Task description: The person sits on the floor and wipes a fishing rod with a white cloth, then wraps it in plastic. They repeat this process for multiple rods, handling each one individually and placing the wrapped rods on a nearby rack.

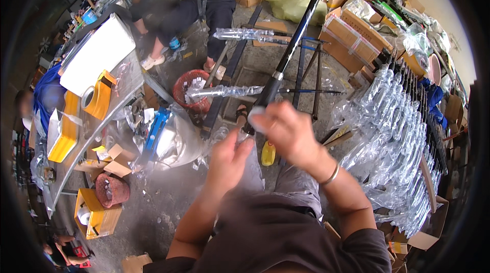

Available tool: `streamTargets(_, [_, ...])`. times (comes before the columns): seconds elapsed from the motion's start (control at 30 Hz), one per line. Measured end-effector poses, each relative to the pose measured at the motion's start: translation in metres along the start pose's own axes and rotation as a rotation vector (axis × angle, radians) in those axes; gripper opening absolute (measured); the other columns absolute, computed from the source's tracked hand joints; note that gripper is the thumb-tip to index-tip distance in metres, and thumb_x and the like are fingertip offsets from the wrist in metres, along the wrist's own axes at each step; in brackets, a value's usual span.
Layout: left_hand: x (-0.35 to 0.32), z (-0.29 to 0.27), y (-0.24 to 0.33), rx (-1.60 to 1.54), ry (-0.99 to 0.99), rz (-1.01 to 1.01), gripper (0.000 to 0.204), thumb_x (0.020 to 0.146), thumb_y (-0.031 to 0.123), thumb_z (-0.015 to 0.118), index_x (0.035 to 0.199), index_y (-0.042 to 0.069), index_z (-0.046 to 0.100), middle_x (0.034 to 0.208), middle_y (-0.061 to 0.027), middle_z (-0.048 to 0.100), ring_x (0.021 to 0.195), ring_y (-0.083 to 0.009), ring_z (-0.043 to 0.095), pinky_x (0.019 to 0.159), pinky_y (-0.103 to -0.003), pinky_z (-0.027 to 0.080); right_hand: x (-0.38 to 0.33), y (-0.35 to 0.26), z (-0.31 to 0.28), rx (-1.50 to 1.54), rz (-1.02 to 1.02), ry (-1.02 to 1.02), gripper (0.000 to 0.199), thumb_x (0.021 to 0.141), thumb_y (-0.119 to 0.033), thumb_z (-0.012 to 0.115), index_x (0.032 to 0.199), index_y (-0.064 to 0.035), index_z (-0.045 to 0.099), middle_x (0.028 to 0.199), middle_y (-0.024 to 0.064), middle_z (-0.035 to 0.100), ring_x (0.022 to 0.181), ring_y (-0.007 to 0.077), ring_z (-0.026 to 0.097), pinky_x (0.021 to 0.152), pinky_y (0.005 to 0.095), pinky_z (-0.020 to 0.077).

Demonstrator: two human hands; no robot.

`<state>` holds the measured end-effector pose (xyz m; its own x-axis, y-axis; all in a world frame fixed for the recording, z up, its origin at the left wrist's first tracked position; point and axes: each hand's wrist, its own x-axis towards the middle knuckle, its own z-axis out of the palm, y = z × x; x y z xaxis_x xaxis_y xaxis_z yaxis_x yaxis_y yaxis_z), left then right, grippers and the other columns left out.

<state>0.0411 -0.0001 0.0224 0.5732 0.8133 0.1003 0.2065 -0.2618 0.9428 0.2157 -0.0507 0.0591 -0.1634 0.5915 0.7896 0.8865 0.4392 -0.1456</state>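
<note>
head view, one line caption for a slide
Left hand and right hand at the lower end of a black pole.

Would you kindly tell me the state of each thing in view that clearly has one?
Black rod, slanted, bare of wrapping along its upper length.
Left grip, closed at the rod's lower end.
Right grip, blurred, closed on a white piece.
Red basket, open-topped, holding pale scraps.
Rods at right, wrapped in clear plastic.
Yellow-green sack, bulging.
White sack, bulging.
Small brown carton, flaps open.
</note>
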Motion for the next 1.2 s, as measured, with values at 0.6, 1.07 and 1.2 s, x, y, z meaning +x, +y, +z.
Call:
streamTargets(0.6, [-0.008, -0.015, -0.006, -0.850, -0.419, -0.224, 0.040, 0.096, 0.035, 0.048, 0.126, 0.011, 0.036, 0.074, -0.0056, 0.047, 0.044, -0.0034, 0.033, 0.039, -0.018, 0.026, -0.002, 0.013, 0.012, 0.202, 0.141, 0.134, 0.039, 0.065, 0.008, 0.069, 0.102, -0.0041, 0.067, 0.092, 0.0109, 0.056, 0.079, 0.0243, 0.058, 0.062, 0.0284, 0.0496])
streamTargets(1.07, [0.005, -0.021, -0.028, -1.287, -0.760, -0.467, 0.053, 0.092, 0.055, 0.043, 0.107, 0.005, 0.050, 0.065, -0.0021, 0.046, 0.038, -0.0069, 0.031, 0.036, -0.021, 0.023, -0.009, -0.004, 0.022, 0.313, 0.157, 0.181, 0.037, 0.064, 0.007, 0.072, 0.098, -0.0060, 0.070, 0.095, 0.0104, 0.058, 0.082, 0.0230, 0.059, 0.068, 0.0292, 0.0493])
streamTargets(1.2, [0.004, -0.020, -0.032, -1.409, -0.921, -0.492, 0.055, 0.092, 0.058, 0.041, 0.104, 0.005, 0.050, 0.061, 0.0007, 0.039, 0.037, -0.0056, 0.027, 0.034, -0.021, 0.021, 0.007, 0.015, 0.016, 0.221, 0.229, 0.337, 0.034, 0.067, 0.009, 0.068, 0.098, -0.0051, 0.068, 0.094, 0.0134, 0.058, 0.080, 0.0243, 0.059, 0.065, 0.0281, 0.0496])
